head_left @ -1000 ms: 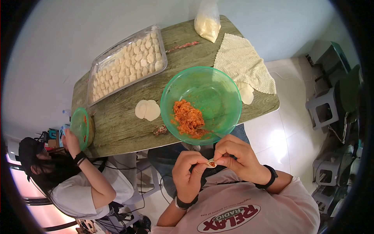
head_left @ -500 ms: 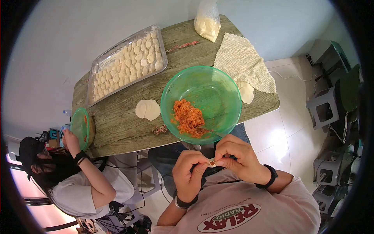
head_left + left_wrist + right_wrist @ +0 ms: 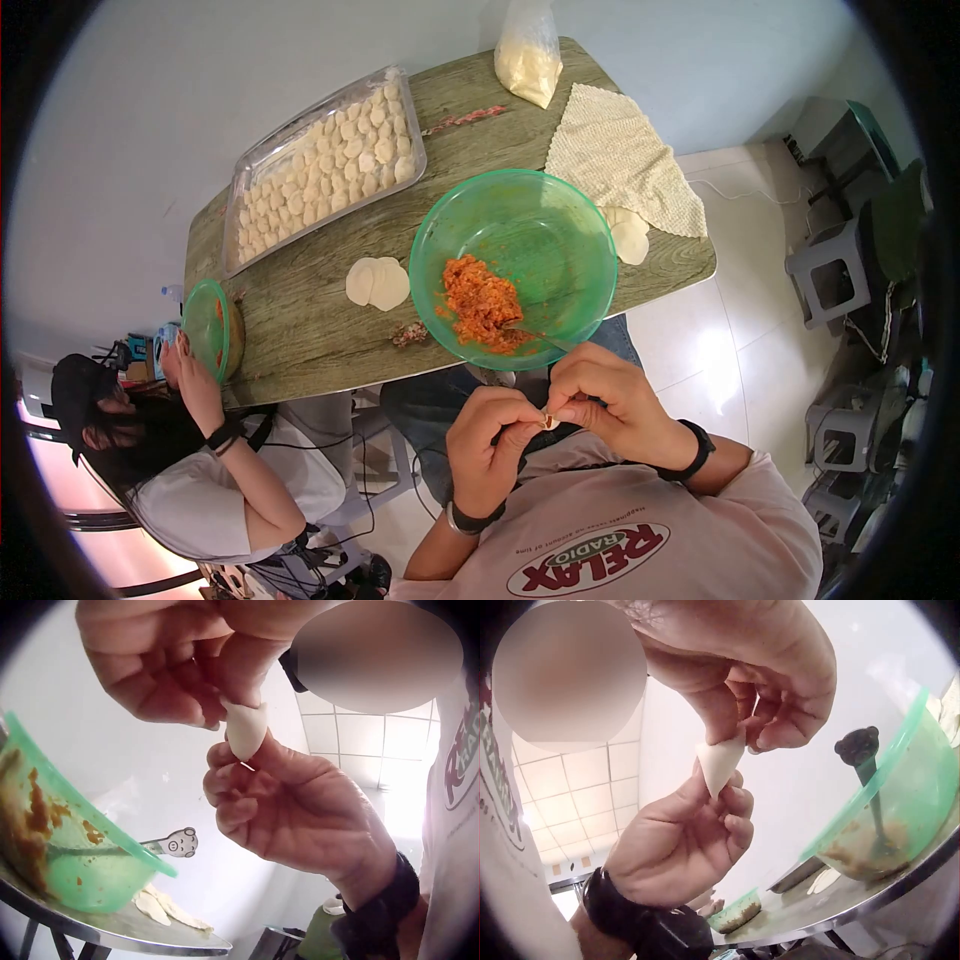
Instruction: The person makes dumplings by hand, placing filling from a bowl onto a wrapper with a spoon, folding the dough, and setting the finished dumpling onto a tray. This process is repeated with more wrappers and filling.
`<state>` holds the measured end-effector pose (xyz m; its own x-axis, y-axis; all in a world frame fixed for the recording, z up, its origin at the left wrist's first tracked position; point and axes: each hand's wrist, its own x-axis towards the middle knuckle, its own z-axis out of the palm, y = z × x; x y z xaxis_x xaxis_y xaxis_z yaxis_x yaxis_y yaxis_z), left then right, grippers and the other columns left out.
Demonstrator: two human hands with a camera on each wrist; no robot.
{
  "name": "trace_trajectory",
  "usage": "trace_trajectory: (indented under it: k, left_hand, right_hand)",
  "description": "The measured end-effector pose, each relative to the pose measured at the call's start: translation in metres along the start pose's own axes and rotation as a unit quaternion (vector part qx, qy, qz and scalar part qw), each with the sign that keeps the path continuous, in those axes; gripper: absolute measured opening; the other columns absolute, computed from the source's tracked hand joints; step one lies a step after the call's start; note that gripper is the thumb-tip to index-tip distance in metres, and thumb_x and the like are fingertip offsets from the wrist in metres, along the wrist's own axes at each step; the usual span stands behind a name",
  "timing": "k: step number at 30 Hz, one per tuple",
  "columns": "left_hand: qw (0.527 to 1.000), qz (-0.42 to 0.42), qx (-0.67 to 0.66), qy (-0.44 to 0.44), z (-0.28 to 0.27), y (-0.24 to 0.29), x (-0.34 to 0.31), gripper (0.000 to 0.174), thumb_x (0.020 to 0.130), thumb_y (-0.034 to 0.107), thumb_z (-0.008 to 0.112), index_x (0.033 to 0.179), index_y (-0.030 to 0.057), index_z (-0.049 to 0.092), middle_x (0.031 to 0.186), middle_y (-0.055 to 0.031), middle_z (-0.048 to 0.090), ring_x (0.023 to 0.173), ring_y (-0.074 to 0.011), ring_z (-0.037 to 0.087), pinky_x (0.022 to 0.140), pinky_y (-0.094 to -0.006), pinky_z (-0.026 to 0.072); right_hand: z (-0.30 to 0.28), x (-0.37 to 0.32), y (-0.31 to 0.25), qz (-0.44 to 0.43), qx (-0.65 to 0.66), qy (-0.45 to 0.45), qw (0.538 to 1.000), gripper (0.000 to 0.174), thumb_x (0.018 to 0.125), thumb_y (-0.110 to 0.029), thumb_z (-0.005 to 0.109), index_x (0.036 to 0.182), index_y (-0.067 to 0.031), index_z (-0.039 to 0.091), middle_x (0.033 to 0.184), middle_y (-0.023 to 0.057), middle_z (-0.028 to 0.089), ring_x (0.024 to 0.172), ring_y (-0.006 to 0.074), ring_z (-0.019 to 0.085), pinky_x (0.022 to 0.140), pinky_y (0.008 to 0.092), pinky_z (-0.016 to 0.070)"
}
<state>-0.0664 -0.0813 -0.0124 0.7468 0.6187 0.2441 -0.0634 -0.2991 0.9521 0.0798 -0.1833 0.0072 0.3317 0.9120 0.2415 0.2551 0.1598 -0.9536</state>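
Both hands pinch one small pale dumpling [image 3: 549, 421] between thumbs and fingers, held below the near rim of the large green bowl [image 3: 585, 325]. The left hand [image 3: 490, 447] grips its left end, the right hand [image 3: 612, 400] its right end. In the left wrist view the folded dough [image 3: 246, 731] hangs between the fingertips; the right wrist view shows its pointed side [image 3: 720, 765]. Orange-red filling [image 3: 480, 300] lies in the bowl with a spoon [image 3: 866, 761] resting in it. Round wrappers [image 3: 378, 283] overlap on the table left of the bowl.
A metal tray [image 3: 415, 165] of many dumplings stands at the back left. More wrappers [image 3: 630, 240] lie partly under a cream cloth [image 3: 625, 165]. A bag of flour [image 3: 528, 68] stands behind. Another person [image 3: 200, 480] sits left, beside a smaller green bowl [image 3: 236, 335].
The dumpling's opening, with filling showing earlier, looks narrower between the fingers. Both hands have stayed nearly in place. The other person's hand and forearm have shifted slightly.
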Motion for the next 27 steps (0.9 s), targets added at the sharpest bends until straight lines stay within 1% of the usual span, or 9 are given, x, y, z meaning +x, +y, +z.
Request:
trace_trajectory:
  k: [7, 9, 13, 15, 18, 22, 24, 27]
  left_hand:
    - [1.0, -0.016, -0.013, 0.013, 0.0006, 0.0019, -0.001, 0.009, 0.079, 0.0, 0.065, 0.088, 0.0013, 0.062, 0.085, -0.0078, 0.059, 0.071, -0.0162, 0.058, 0.062, -0.0248, 0.0454]
    - [0.998, -0.041, -0.052, 0.02, 0.0006, 0.0055, -0.0009, 0.012, 0.076, -0.001, 0.068, 0.087, 0.0007, 0.062, 0.085, -0.008, 0.06, 0.072, -0.017, 0.058, 0.064, -0.0253, 0.0458]
    - [0.999, -0.038, -0.021, 0.026, 0.0007, 0.0036, -0.0017, 0.016, 0.072, -0.002, 0.071, 0.085, 0.0007, 0.062, 0.085, -0.0082, 0.061, 0.074, -0.0178, 0.059, 0.065, -0.0259, 0.046]
    - [0.998, -0.049, -0.013, 0.03, 0.001, 0.0057, -0.001, 0.017, 0.07, -0.001, 0.073, 0.084, 0.0008, 0.062, 0.085, -0.0082, 0.061, 0.075, -0.0181, 0.059, 0.066, -0.0266, 0.0459]
    - [0.999, -0.027, 0.008, 0.038, 0.0017, 0.0037, -0.0011, 0.014, 0.073, 0.0, 0.071, 0.083, 0.001, 0.062, 0.084, -0.008, 0.061, 0.075, -0.0179, 0.058, 0.065, -0.0265, 0.0454]
    - [0.999, -0.024, 0.011, 0.041, 0.0021, 0.0026, -0.0006, 0.01, 0.077, 0.003, 0.069, 0.083, 0.0011, 0.062, 0.083, -0.0078, 0.06, 0.073, -0.0175, 0.057, 0.064, -0.026, 0.0448]
    - [0.999, -0.017, 0.011, 0.044, 0.0032, 0.0027, -0.0001, 0.008, 0.079, 0.004, 0.067, 0.083, 0.0013, 0.061, 0.082, -0.0078, 0.06, 0.072, -0.0171, 0.057, 0.063, -0.0259, 0.0443]
    - [0.998, -0.023, 0.018, 0.046, 0.0035, 0.0036, -0.0002, 0.008, 0.078, 0.003, 0.067, 0.082, 0.0016, 0.061, 0.081, -0.0075, 0.059, 0.071, -0.0176, 0.057, 0.062, -0.0264, 0.0444]
  right_hand:
    - [0.004, 0.0007, -0.002, -0.001, -0.022, 0.016, 1.0, 0.008, 0.081, 0.003, 0.059, 0.083, -0.003, 0.053, 0.083, 0.0085, 0.05, 0.077, 0.0236, 0.051, 0.068, 0.031, 0.0424]
    - [0.0046, -0.0004, -0.0021, 0.008, -0.018, 0.03, 0.999, 0.009, 0.08, 0.003, 0.06, 0.083, -0.003, 0.054, 0.083, 0.0084, 0.05, 0.077, 0.0234, 0.052, 0.068, 0.0311, 0.0425]
    - [0.0054, -0.0006, -0.0021, -0.006, -0.032, 0.037, 0.999, 0.01, 0.08, 0.002, 0.061, 0.084, -0.0031, 0.055, 0.083, 0.0084, 0.05, 0.077, 0.0231, 0.052, 0.067, 0.0309, 0.0429]
    - [0.0052, -0.0009, -0.0024, -0.011, -0.04, 0.038, 0.998, 0.01, 0.079, 0.002, 0.062, 0.084, -0.0032, 0.055, 0.084, 0.0084, 0.051, 0.077, 0.0229, 0.053, 0.067, 0.0308, 0.0434]
    - [0.0056, -0.0016, -0.0013, -0.015, -0.044, 0.041, 0.998, 0.01, 0.078, 0.002, 0.063, 0.084, -0.0031, 0.056, 0.084, 0.0084, 0.051, 0.078, 0.0229, 0.053, 0.067, 0.0309, 0.0438]
    - [0.0061, -0.0018, -0.0005, -0.022, -0.053, 0.037, 0.998, 0.01, 0.078, 0.001, 0.064, 0.085, -0.0026, 0.058, 0.085, 0.008, 0.052, 0.078, 0.0228, 0.054, 0.067, 0.0311, 0.044]
    - [0.0076, -0.0019, -0.0015, 0.008, -0.026, 0.041, 0.999, 0.012, 0.078, 0.0, 0.065, 0.088, -0.0027, 0.06, 0.085, 0.0075, 0.053, 0.078, 0.0224, 0.054, 0.067, 0.0309, 0.0441]
    - [0.0065, -0.0009, 0.0016, -0.002, -0.035, 0.03, 0.999, 0.013, 0.077, 0.0, 0.065, 0.089, -0.0032, 0.061, 0.085, 0.0072, 0.053, 0.078, 0.0221, 0.054, 0.067, 0.0309, 0.0443]
